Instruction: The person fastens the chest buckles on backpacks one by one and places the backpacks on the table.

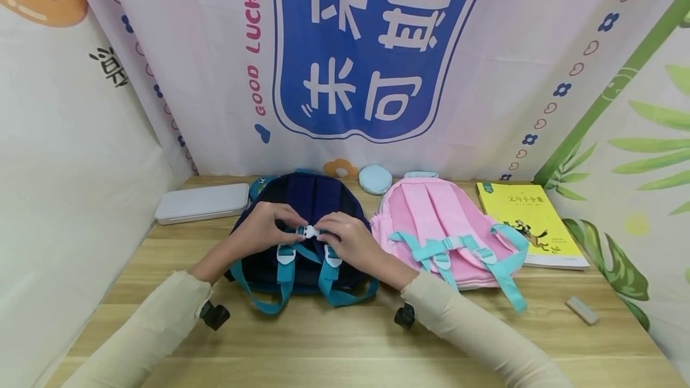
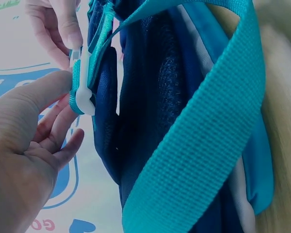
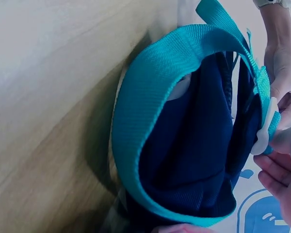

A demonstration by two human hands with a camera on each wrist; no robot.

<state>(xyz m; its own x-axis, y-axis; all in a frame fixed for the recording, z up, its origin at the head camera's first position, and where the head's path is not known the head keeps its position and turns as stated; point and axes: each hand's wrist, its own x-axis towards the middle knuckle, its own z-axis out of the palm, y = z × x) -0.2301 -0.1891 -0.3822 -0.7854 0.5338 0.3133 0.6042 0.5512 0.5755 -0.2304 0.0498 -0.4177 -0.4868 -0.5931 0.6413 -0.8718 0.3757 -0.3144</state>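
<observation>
A navy backpack [image 1: 309, 196] with teal straps [image 1: 286, 274] lies on the wooden table, its strap side facing up. Above its middle, my left hand [image 1: 268, 227] pinches the left end of a white plastic buckle [image 1: 309, 232] on a teal strap. The thumb and fingers of my right hand [image 1: 349, 238] pinch the buckle's right end. Up close in the left wrist view, the buckle [image 2: 84, 87] sits along the teal webbing between both hands. A loop of teal strap [image 3: 136, 121] arches across the right wrist view in front of the navy fabric.
To the right lies a pink backpack [image 1: 428, 211] with teal straps, overlapping a yellow book [image 1: 520, 208]. A white case [image 1: 202, 203] is at the left. A round light-blue pouch [image 1: 375, 179] stands behind the backpacks. Near the right edge lies a small grey eraser-like block [image 1: 582, 310].
</observation>
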